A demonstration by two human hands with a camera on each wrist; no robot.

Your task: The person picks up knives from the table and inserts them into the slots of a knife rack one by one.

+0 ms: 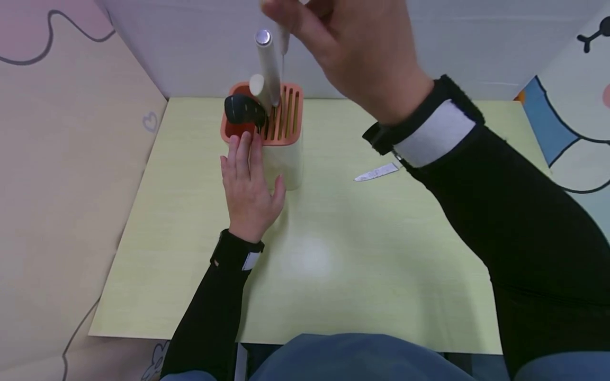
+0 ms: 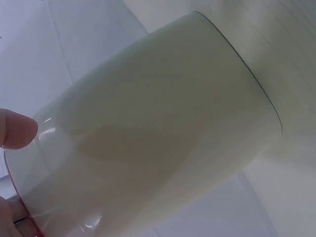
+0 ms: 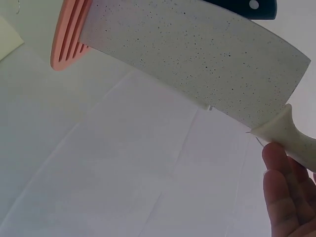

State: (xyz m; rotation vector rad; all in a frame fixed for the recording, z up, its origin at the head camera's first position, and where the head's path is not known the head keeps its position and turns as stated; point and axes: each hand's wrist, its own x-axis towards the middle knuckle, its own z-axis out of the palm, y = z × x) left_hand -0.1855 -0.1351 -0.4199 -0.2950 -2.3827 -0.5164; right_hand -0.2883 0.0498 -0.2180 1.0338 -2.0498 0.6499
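My right hand grips the pale handle of a cleaver high above the back of the table. In the right wrist view the cleaver's broad, dark-speckled blade reaches into the coral slotted top of a knife holder. The holder's cream body stands upright on the table. My left hand rests against its near left side, fingers straight and fingertips at the coral rim. Close up, the left wrist view shows the smooth holder wall, with a thumb beside it.
Two more pale handles, one with a silver end, stick up from the holder. A black utensil head leans over its open compartment. A small knife lies on the table under my right forearm, its handle mostly hidden. A wall rises behind.
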